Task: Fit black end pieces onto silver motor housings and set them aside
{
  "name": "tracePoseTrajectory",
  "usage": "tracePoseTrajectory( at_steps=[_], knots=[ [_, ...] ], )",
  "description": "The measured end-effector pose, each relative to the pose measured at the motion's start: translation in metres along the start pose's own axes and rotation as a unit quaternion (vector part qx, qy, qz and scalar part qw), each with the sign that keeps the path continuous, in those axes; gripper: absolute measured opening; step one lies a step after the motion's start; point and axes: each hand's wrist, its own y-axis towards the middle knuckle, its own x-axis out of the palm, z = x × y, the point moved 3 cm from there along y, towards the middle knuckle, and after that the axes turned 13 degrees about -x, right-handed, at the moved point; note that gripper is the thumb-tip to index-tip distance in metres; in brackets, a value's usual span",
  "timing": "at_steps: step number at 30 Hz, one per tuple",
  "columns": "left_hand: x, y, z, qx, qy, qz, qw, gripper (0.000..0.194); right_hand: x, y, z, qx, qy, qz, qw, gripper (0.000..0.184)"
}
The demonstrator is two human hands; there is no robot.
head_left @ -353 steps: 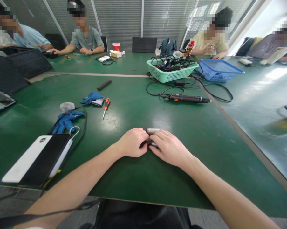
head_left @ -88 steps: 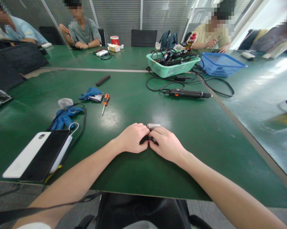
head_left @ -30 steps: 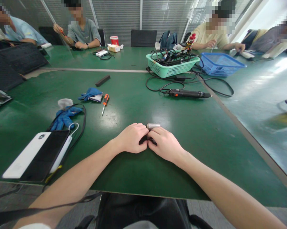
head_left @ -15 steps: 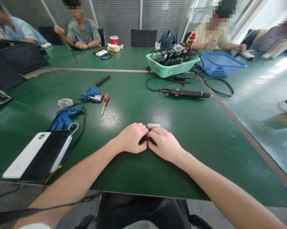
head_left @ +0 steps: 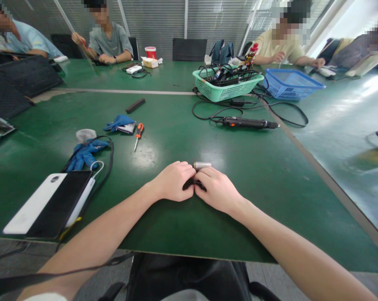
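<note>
My left hand (head_left: pixel 173 182) and my right hand (head_left: pixel 218 190) rest knuckle to knuckle on the green table (head_left: pixel 264 167), both with fingers curled in. Between thumbs and fingertips they pinch a small dark part (head_left: pixel 193 184), mostly hidden by the fingers. A short silver metal cylinder (head_left: pixel 202 165) lies on the table just beyond my right fingers, touching or nearly touching them.
An orange-handled screwdriver (head_left: pixel 138 135), blue gloves (head_left: pixel 86 152) and a phone with a power bank (head_left: pixel 50 205) lie to my left. Farther off are a corded electric screwdriver (head_left: pixel 248 123), a green basket (head_left: pixel 228 85) and a blue basket (head_left: pixel 291 85). Several people sit around the far edges.
My hands have stayed pressed together on the small part over the last second; nothing on the table has moved. People at the far side shifted their arms slightly.
</note>
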Motion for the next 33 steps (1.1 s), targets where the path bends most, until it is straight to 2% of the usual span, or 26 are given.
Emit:
tracePoseTrajectory(
  at_steps=[26, 33],
  knots=[
    [-0.001, 0.001, 0.001, -0.002, -0.009, -0.003, 1.0, 0.011, -0.007, -0.001, -0.001, 0.005, -0.016, -0.003, 1.0, 0.008],
    [0.0, 0.0, -0.001, -0.006, -0.019, -0.004, 1.0, 0.015, -0.014, -0.005, 0.003, 0.023, -0.062, -0.048, 0.997, 0.007]
  ],
)
